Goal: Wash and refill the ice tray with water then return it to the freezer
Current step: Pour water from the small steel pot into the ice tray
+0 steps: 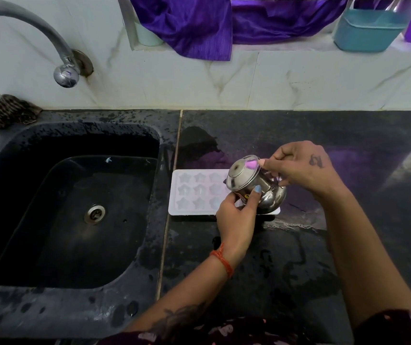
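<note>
Since the ice tray (197, 192) lies flat on the bench (299, 257) at mid-frame, both hands' fingers (258, 192) grip the tilted steel pot (254, 185), probably for steady pouring into its star moulds.

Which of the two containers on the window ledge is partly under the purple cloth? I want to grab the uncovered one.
The pale cup at the ledge's left end; the purple cloth drapes over it. The teal tub at the right stands uncovered.

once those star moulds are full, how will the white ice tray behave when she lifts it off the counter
The ice tray looks thin and shallow, so it will probably flex and spill unless kept level. The counter shows puddles, so its underside may be slippery.
</note>
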The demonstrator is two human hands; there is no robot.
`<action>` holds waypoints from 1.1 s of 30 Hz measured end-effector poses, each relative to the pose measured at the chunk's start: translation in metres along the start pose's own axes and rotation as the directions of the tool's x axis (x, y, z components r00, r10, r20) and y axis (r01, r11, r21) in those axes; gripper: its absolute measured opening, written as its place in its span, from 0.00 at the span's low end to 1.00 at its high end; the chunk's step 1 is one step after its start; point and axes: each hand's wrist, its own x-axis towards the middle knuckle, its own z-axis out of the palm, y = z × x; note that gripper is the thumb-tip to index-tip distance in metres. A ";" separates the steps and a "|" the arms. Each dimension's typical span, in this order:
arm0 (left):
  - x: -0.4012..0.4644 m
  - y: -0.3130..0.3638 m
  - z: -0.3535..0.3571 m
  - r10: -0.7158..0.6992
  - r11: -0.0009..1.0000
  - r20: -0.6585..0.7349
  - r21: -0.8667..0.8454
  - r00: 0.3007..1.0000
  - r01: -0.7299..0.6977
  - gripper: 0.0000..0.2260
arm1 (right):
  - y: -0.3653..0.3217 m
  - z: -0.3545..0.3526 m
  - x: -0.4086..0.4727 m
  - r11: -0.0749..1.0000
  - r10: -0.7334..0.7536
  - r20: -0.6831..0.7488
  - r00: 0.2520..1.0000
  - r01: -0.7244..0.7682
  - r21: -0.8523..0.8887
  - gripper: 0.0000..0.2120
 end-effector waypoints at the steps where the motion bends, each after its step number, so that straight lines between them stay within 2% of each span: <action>1: 0.000 0.000 0.000 0.008 1.000 -0.001 0.019 1.000 -0.008 0.11 | 0.001 0.000 0.000 1.000 0.013 0.003 1.000 -0.013 0.022 0.13; 3: -0.001 0.001 0.000 0.033 0.997 -0.004 0.070 0.999 -0.033 0.06 | 0.004 -0.001 -0.001 0.996 0.040 0.006 0.999 -0.041 0.074 0.11; 5: -0.001 0.000 0.000 0.068 0.990 -0.012 0.124 0.998 -0.066 0.07 | 0.008 -0.002 -0.002 0.990 0.058 0.002 0.998 -0.058 0.131 0.10; 9: 0.001 -0.002 0.005 0.140 0.969 -0.044 0.209 0.989 -0.128 0.21 | 0.015 -0.006 -0.005 0.971 0.079 0.010 0.997 -0.079 0.226 0.09; 14: 0.003 -0.002 0.012 0.167 0.957 -0.026 0.244 0.986 -0.155 0.14 | 0.022 -0.014 -0.010 0.958 0.074 -0.012 0.997 -0.067 0.277 0.08; 19: -0.001 -0.004 0.020 0.137 0.969 -0.003 0.207 0.991 -0.134 0.14 | 0.022 -0.019 -0.010 0.979 0.041 -0.050 0.998 -0.030 0.199 0.08; 23: -0.004 -0.001 0.023 0.090 0.984 0.004 0.156 0.996 -0.089 0.14 | 0.016 -0.020 -0.009 0.992 0.036 -0.062 0.997 -0.028 0.125 0.16; 33: -0.006 -0.002 0.026 -0.015 1.000 0.049 -0.004 0.999 0.015 0.05 | 0.012 -0.021 -0.005 0.999 0.001 -0.049 0.999 -0.004 -0.047 0.19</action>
